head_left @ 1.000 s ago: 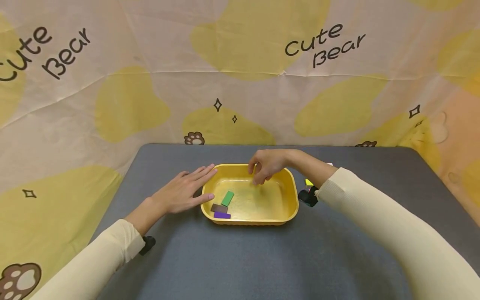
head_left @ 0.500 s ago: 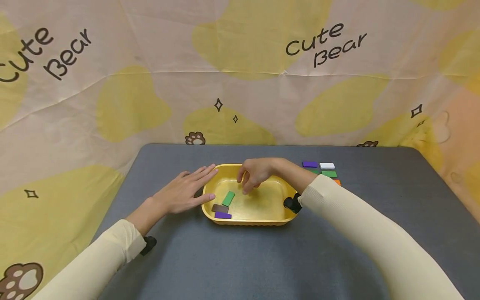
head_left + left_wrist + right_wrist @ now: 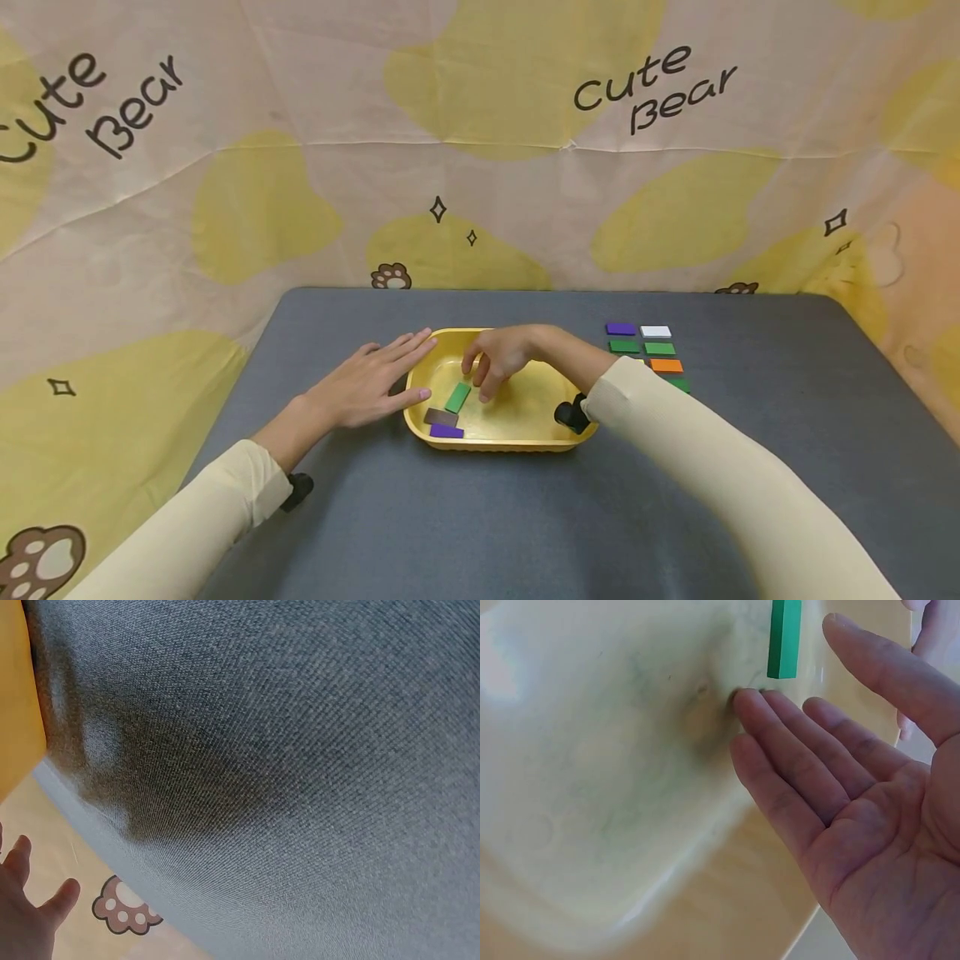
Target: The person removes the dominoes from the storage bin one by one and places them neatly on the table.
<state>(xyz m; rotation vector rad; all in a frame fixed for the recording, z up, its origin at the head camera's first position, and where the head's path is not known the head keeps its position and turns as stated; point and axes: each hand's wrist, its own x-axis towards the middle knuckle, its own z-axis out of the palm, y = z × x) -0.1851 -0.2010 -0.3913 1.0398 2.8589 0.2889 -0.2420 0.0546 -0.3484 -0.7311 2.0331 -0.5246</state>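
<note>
A yellow plastic tub [image 3: 501,444] stands on the table, with a green block [image 3: 457,397], a brown block [image 3: 441,417] and a purple block [image 3: 447,431] in its left part. My left hand [image 3: 372,383] rests on the tub's left rim with fingers straight. Inside the tub, my right hand [image 3: 501,360] reaches down close to the green block, thumb and fingers spread apart. The right wrist view shows that hand's palm and the green block [image 3: 784,641] just beyond the fingertips, with a gap between them. Nothing is held.
Right of the tub, small flat blocks lie in two columns on the grey table [image 3: 480,517]: among them a purple block [image 3: 620,329], a white block [image 3: 656,332] and an orange block [image 3: 666,366]. My right forearm covers some of them. A patterned cloth [image 3: 480,167] hangs behind.
My right hand has moved left and toward me inside the tub, nearing the green block. More blocks on the right have come into sight. My left hand has stayed on the rim.
</note>
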